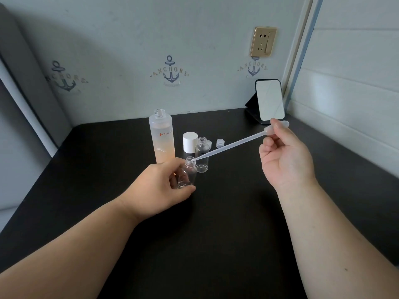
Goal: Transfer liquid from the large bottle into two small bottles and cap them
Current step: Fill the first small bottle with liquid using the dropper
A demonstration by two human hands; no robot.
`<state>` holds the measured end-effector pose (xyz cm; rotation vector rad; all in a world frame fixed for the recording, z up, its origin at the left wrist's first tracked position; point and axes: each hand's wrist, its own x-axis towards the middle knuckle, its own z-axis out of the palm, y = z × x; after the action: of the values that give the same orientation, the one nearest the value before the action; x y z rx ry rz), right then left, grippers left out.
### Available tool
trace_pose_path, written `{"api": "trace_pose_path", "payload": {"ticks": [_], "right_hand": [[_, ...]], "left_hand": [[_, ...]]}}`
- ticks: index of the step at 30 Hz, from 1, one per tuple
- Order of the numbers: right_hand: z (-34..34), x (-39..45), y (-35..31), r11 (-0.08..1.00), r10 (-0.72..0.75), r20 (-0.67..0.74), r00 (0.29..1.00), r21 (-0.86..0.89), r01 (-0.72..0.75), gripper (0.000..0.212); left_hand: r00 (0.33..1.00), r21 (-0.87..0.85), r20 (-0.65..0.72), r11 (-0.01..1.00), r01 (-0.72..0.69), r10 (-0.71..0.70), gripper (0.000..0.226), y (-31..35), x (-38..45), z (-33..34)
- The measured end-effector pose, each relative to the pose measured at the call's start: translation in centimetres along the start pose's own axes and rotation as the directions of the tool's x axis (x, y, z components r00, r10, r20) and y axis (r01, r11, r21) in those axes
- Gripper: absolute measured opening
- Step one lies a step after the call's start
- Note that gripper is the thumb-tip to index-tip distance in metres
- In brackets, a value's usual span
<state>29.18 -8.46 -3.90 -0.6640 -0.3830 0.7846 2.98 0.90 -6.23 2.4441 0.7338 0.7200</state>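
Observation:
My left hand [164,184] grips a small clear bottle [188,174], uncapped and tilted slightly to the right above the black table [216,234]. My right hand [285,156] pinches the bulb of a translucent plastic pipette [233,144], whose tip rests at the mouth of that bottle. A second small clear bottle [202,155] stands uncapped just behind. The large frosted bottle [162,137], open and holding peach liquid, stands at the back left. Its white cap [190,141] stands beside it. Two small clear caps [219,143] lie behind the small bottles, one partly hidden.
A small mirror on a black stand [269,100] sits at the table's back right corner. Walls close in the table at the back and right, with a gold power socket [263,41] on the back wall.

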Motion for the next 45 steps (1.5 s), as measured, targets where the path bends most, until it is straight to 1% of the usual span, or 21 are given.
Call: {"api": "trace_pose_path", "payload": {"ticks": [3, 5, 7, 11, 13, 15, 18, 19, 21, 22, 23, 24, 25, 27, 30, 32, 35, 37, 40, 42, 45], "right_hand": [[0.0, 0.0, 0.0, 0.997, 0.033, -0.039, 0.999, 0.077, -0.030, 0.014], [-0.1, 0.0, 0.0, 0.993, 0.042, -0.051, 0.998, 0.109, -0.037, 0.012], [-0.2, 0.1, 0.1, 0.991, 0.049, -0.073, 0.996, 0.126, -0.040, 0.012], [-0.3, 0.1, 0.1, 0.990, 0.059, -0.087, 0.994, 0.136, -0.047, 0.011], [-0.3, 0.1, 0.0, 0.989, 0.061, -0.086, 0.994, 0.142, -0.049, 0.013], [-0.3, 0.2, 0.1, 0.987, 0.064, -0.089, 0.994, 0.150, -0.050, 0.016], [-0.3, 0.2, 0.1, 0.987, 0.069, -0.094, 0.993, 0.150, -0.054, 0.019], [-0.3, 0.2, 0.1, 0.988, 0.070, -0.094, 0.993, 0.146, -0.056, 0.020], [-0.3, 0.2, 0.1, 0.988, 0.071, -0.096, 0.993, 0.145, -0.057, 0.024], [-0.3, 0.2, 0.1, 0.987, 0.074, -0.097, 0.993, 0.148, -0.059, 0.025], [-0.3, 0.2, 0.1, 0.986, 0.077, -0.097, 0.992, 0.152, -0.062, 0.025], [-0.3, 0.2, 0.1, 0.986, 0.081, -0.098, 0.992, 0.157, -0.065, 0.024], [-0.3, 0.3, 0.1, 0.984, 0.085, -0.097, 0.992, 0.163, -0.068, 0.022], [-0.2, 0.3, 0.2, 0.983, 0.088, -0.091, 0.992, 0.170, -0.071, 0.020], [-0.3, 0.3, 0.3, 0.986, 0.081, -0.067, 0.994, 0.153, -0.070, 0.022], [-0.4, 0.3, 0.3, 0.987, 0.075, -0.049, 0.996, 0.143, -0.067, 0.014], [-0.4, 0.4, 0.5, 0.990, 0.065, -0.032, 0.997, 0.125, -0.061, 0.009], [-0.4, 0.4, 0.5, 0.992, 0.057, -0.020, 0.998, 0.111, -0.054, 0.013], [-0.1, 0.2, 0.3, 0.991, 0.040, 0.002, 0.999, 0.127, -0.039, 0.027], [0.2, 0.0, 0.2, 0.990, 0.030, 0.002, 1.000, 0.141, -0.030, 0.029], [0.3, -0.2, 0.2, 0.989, 0.016, 0.005, 1.000, 0.148, -0.017, 0.028]], "left_hand": [[1.000, 0.017, 0.008, 1.000, 0.020, -0.020, 0.034, 0.1, 0.1, 0.0], [0.998, 0.014, 0.026, 0.998, 0.065, -0.065, 0.034, 0.0, 0.2, 0.1], [0.995, 0.007, 0.040, 0.996, 0.090, -0.090, 0.039, -0.2, 0.3, 0.1], [0.996, 0.008, 0.035, 0.997, 0.077, -0.077, 0.048, -0.3, 0.3, 0.2], [0.999, -0.003, 0.007, 0.999, 0.050, -0.050, 0.058, -0.4, 0.2, 0.1], [0.997, -0.039, -0.074, 0.999, 0.000, -0.003, 0.058, -0.5, -0.1, -0.2], [0.958, -0.153, -0.286, 0.986, -0.062, 0.016, 0.043, -0.4, -0.5, -0.7], [0.930, -0.178, -0.368, 0.982, -0.067, -0.004, 0.036, -0.3, -0.6, -0.8], [0.854, -0.214, -0.510, 0.977, -0.008, -0.105, 0.024, -0.2, -0.5, -0.9], [0.810, -0.230, -0.563, 0.972, 0.038, -0.165, 0.020, -0.3, -0.4, -0.9], [0.773, -0.249, -0.596, 0.965, 0.078, -0.216, 0.022, -0.4, -0.3, -1.0], [0.757, -0.270, -0.601, 0.957, 0.109, -0.256, 0.029, -0.6, -0.1, -1.0], [0.763, -0.296, -0.578, 0.946, 0.134, -0.289, 0.039, -0.9, 0.1, -0.9], [0.812, -0.342, -0.475, 0.921, 0.184, -0.339, 0.058, -1.4, 0.6, -0.7], [0.866, -0.304, -0.346, 0.917, 0.259, -0.360, 0.073, -1.9, 1.3, 0.0], [0.873, -0.252, -0.314, 0.919, 0.302, -0.373, 0.071, -2.2, 1.6, 0.2], [0.872, -0.228, -0.303, 0.918, 0.325, -0.384, 0.056, -2.6, 1.8, 0.3], [0.872, -0.261, -0.305, 0.914, 0.309, -0.382, 0.048, -2.7, 1.7, 0.2], [0.887, -0.270, -0.298, 0.922, 0.276, -0.353, 0.040, -2.3, 1.3, 0.1], [0.903, -0.256, -0.282, 0.932, 0.255, -0.325, 0.041, -2.0, 1.2, 0.0], [0.914, -0.243, -0.263, 0.938, 0.245, -0.307, 0.049, -1.4, 1.1, -0.1]]}}
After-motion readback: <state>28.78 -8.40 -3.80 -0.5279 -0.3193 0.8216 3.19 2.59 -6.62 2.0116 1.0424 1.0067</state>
